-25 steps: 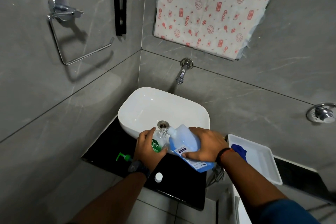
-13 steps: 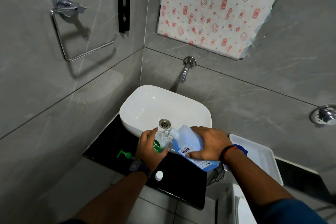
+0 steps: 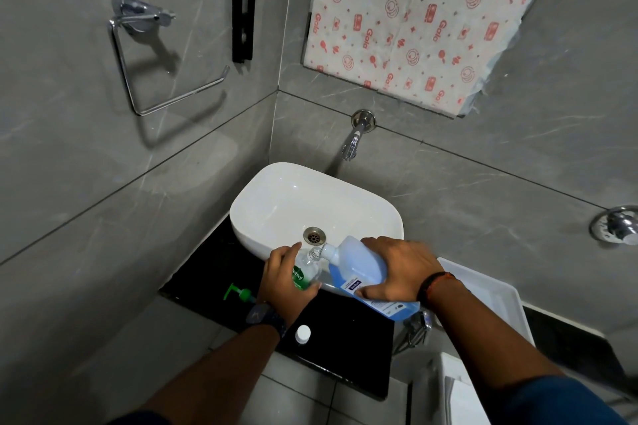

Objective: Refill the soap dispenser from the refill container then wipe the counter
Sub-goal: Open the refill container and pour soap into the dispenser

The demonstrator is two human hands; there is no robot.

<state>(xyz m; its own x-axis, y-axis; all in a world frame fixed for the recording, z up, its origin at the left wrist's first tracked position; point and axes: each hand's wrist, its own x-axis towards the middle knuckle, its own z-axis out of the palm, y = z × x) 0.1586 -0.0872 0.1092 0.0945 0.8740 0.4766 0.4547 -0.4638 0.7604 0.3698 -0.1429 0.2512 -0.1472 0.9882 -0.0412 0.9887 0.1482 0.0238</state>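
Left hand point(image 3: 286, 281), right hand point(image 3: 397, 269) curled (grips closed).

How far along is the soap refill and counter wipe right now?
Done: the green pump is off, lying on the black counter near the white cap. In hand: the left hand holds the dispenser while the right hand tips the blue refill container to its mouth. Left: refit the pump, recap the container, wipe the counter.

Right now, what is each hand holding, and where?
Left hand grips the clear green-labelled dispenser bottle round its body; right hand holds the tilted blue refill bottle across its middle.
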